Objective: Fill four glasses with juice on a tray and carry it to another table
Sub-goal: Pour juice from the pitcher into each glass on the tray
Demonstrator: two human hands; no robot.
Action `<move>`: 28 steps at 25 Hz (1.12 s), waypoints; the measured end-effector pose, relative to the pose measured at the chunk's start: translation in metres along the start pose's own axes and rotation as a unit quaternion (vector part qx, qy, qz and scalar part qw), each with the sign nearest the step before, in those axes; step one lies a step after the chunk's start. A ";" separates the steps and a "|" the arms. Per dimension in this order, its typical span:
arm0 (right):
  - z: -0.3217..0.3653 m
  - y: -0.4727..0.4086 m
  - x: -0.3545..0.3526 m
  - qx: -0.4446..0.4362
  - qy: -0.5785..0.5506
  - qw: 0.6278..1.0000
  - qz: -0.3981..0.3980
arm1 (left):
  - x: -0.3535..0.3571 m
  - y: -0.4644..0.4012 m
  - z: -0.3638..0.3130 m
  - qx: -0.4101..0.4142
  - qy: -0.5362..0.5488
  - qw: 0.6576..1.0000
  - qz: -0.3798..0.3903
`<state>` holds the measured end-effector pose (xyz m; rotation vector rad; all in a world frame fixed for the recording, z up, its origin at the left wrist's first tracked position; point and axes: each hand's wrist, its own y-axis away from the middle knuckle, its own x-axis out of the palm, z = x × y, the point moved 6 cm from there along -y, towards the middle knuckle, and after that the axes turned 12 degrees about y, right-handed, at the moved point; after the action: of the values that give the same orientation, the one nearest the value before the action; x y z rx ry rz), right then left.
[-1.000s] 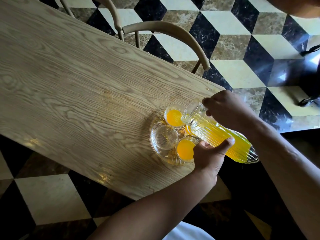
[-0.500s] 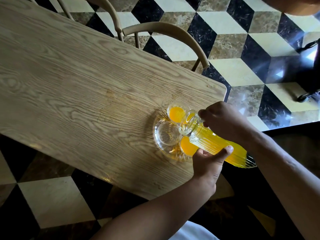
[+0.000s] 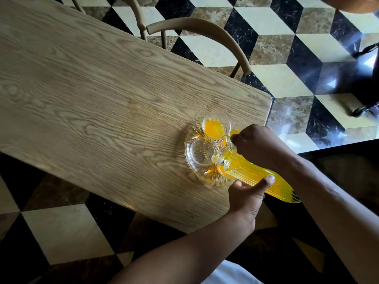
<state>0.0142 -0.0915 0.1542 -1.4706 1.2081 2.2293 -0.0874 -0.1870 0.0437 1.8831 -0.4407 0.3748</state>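
Since the earlier frame the ribbed glass jug [image 3: 250,173] has swung its mouth off the far full glass [image 3: 215,128] and now tips over the empty glass [image 3: 200,152] on the tray's left side. No label or writing can be read on it. The right hand [image 3: 258,146] curls round the handle at the jug's neck; the left hand [image 3: 247,193] cups the body from beneath, thumb lying across the ribs. The jug's long axis runs from the person's lap, lower right, up-left to the tray, mouth lowest. The clear glass tray [image 3: 189,160] sits near the right end of the wooden table [image 3: 92,95], close to its near edge. Two more glasses of juice lie partly hidden under the jug and right hand.
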 end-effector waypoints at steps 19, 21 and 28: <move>0.017 -0.003 0.008 0.015 0.037 0.999 0.030 | -0.002 0.009 -0.005 -0.050 0.059 0.997 0.022; 0.018 -0.004 0.007 0.018 0.038 0.999 0.029 | -0.002 0.010 -0.006 -0.050 0.056 0.997 0.025; 0.018 -0.005 0.007 0.024 0.044 0.998 0.034 | -0.001 0.012 -0.006 -0.055 0.041 0.997 0.026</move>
<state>0.0020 -0.0770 0.1483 -1.5453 1.3492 2.1826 -0.0947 -0.1850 0.0553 1.7452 -0.4471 0.4521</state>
